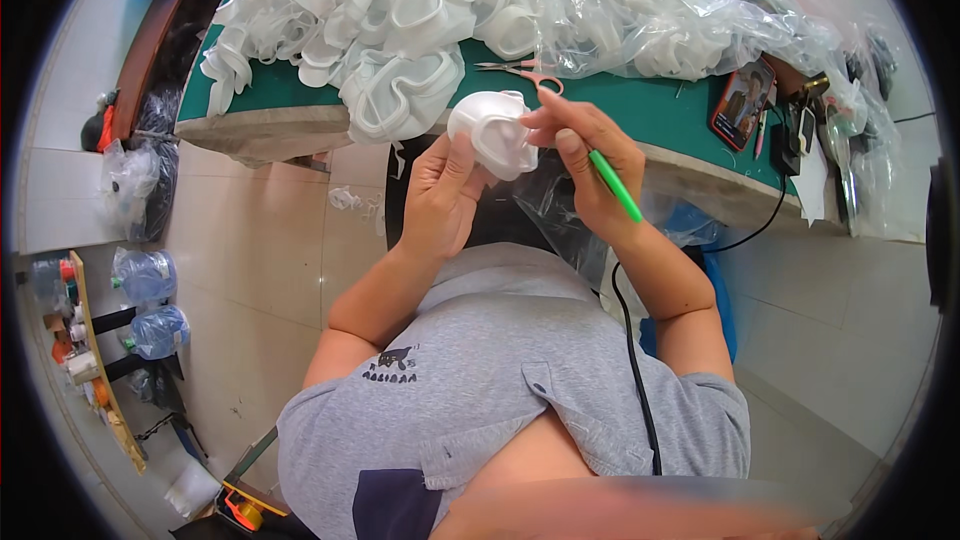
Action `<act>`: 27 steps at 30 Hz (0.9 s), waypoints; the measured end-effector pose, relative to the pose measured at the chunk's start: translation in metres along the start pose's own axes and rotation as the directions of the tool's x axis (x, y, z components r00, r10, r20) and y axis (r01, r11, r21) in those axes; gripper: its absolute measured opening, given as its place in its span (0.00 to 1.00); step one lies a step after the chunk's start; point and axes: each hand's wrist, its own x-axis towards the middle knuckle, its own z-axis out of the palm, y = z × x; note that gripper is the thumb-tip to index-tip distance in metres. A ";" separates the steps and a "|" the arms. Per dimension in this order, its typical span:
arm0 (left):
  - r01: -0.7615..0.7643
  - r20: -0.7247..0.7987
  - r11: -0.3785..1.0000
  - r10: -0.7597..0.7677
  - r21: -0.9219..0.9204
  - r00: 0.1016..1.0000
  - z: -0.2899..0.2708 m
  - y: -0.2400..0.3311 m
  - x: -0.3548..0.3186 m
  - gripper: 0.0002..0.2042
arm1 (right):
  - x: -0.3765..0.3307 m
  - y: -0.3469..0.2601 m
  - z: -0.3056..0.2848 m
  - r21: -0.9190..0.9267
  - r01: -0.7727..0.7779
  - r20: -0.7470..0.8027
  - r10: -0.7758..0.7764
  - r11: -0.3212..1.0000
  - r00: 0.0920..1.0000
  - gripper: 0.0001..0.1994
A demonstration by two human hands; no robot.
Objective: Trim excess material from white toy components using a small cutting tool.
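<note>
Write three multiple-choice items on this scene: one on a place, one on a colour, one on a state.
1. Where do the small scissors lie?
A. on the green table
B. on the floor
C. in the left hand

2. What colour is the thin tool in the right hand?
A. red
B. green
C. black

3. How is the white moulded piece held?
A. lying on the table
B. hanging from a hook
C. gripped by the left hand

Key: A, they rest beside the white pile; B, its shaft is bright green; C, left fingers wrap it.

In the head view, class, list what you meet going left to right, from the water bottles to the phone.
Water bottles → left hand → white foam piece → right hand → green pen → phone.
</note>
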 end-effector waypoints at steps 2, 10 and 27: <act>-0.029 -0.017 0.994 0.031 0.102 0.999 0.004 0.002 -0.001 0.19 | 0.002 0.000 -0.006 -0.188 0.078 -0.045 -0.088 0.979 0.995 0.15; 0.037 -0.100 0.991 -0.050 -0.132 0.994 0.004 0.006 -0.002 0.18 | 0.014 0.002 -0.008 0.045 -0.372 0.050 0.370 0.927 0.928 0.13; 0.183 -0.018 0.884 -0.211 -0.431 0.977 -0.005 0.001 0.007 0.25 | 0.017 0.028 0.009 0.596 -0.394 -0.059 0.527 0.700 0.848 0.14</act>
